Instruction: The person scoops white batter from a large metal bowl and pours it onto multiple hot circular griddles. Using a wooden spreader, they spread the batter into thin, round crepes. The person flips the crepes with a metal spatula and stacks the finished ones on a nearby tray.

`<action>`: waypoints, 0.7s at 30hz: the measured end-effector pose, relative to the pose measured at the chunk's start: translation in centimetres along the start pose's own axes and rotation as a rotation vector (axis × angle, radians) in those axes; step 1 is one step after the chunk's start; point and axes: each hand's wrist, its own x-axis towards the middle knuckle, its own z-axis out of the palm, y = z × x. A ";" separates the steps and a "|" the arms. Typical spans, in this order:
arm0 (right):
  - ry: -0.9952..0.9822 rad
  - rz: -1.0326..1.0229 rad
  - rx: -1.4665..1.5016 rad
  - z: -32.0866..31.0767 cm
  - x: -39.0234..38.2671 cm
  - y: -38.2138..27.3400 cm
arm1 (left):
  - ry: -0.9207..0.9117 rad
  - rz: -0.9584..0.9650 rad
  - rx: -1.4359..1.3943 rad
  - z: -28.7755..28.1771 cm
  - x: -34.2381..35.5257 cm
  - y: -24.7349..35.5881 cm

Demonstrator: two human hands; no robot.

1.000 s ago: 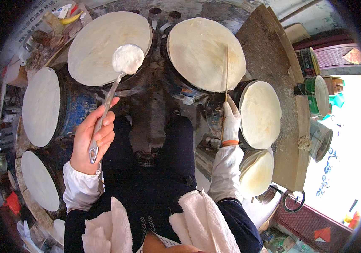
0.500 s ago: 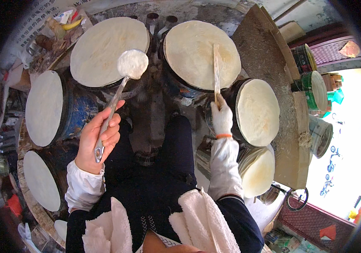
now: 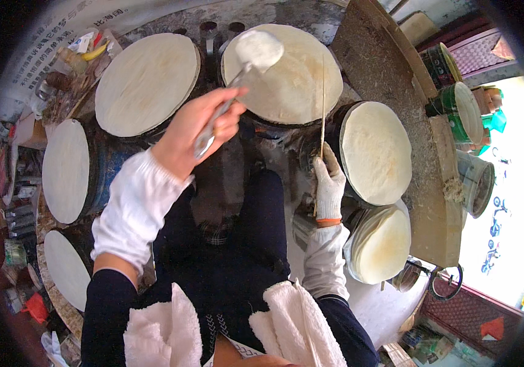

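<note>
Faces a broad pale far-left sheet [image 3: 145, 85], round and flat, beside a matching far-right sheet [image 3: 301, 76], with both set beyond the hands. Has a smaller right-hand sheet [image 3: 376, 153] farther than a round stack of sheets [image 3: 381, 244], plus two narrower-looking left sheets [image 3: 66, 171] opposite. Clasps a metal ladle [image 3: 247, 68] in the bare left hand [image 3: 182, 131], near and left of the far-right sheet, with its bowl over the left part of that sheet. Cannot tell of any contact there. Grips a thin stick [image 3: 323, 110] in the gloved right hand [image 3: 329, 180], just left of the right-hand sheet, pointing away across the far-right sheet's right part. Carries white paste [image 3: 260, 50] in the ladle.
</note>
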 end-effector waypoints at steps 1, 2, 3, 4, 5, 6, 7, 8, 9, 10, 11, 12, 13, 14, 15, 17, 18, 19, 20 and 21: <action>-0.003 0.000 -0.001 0.4 0.2 -0.8 | -0.010 0.013 0.041 0.5 2.6 -0.2; -0.014 0.001 0.001 1.0 0.4 -1.5 | -0.012 0.031 0.084 0.9 5.0 -0.3; -0.042 -0.042 0.018 1.3 1.3 -1.1 | 0.013 0.030 0.121 1.1 7.4 -0.3; -0.058 -0.083 0.032 1.5 2.2 -0.7 | 0.033 0.020 0.157 1.2 10.0 -0.7; -0.061 -0.067 0.023 1.5 2.8 -0.8 | 0.034 0.009 0.201 1.1 12.6 -1.3; -0.077 -0.052 0.018 2.2 3.3 -1.3 | 0.043 0.009 0.247 0.9 14.7 -1.5; -0.076 -0.038 0.007 2.2 3.8 -1.6 | 0.039 -0.004 0.290 1.2 16.7 -2.4; -0.068 -0.025 -0.008 2.1 4.4 -1.7 | 0.070 0.006 0.330 1.4 18.3 -3.2; -0.063 -0.011 -0.023 2.2 5.0 -1.8 | 0.104 0.018 0.371 1.6 19.5 -3.9; -0.057 0.034 -0.023 2.4 5.4 -2.0 | 0.141 0.033 0.411 1.5 20.3 -4.3; -0.049 0.051 0.006 2.7 6.0 -1.9 | 0.142 0.050 0.456 1.1 20.7 -4.5; -0.033 0.068 0.035 2.9 6.5 -1.7 | 0.140 0.062 0.501 0.6 21.2 -5.0; -0.021 0.083 0.064 3.2 7.0 -1.6 | 0.140 0.076 0.547 0.0 21.5 -5.3; -0.024 0.034 0.091 3.3 8.0 -0.4 | 0.180 0.091 0.562 -0.8 21.6 -5.6; -0.024 0.017 0.091 3.2 8.8 0.1 | 0.186 0.092 0.584 -1.0 21.4 -6.1; -0.040 -0.019 0.098 3.5 10.3 1.1 | 0.208 0.107 0.635 -1.4 19.9 -6.4; -0.052 -0.009 0.087 4.0 10.6 1.3 | 0.222 0.109 0.662 -1.7 19.2 -6.3; -0.077 -0.037 0.016 4.2 10.9 2.0 | 0.236 0.088 0.667 -2.0 18.6 -6.2; -0.097 -0.066 -0.055 4.3 11.1 2.7 | 0.247 0.066 0.672 -2.3 17.9 -6.2; -0.120 -0.099 -0.126 4.7 11.3 3.1 | 0.261 0.049 0.674 -2.6 17.1 -6.0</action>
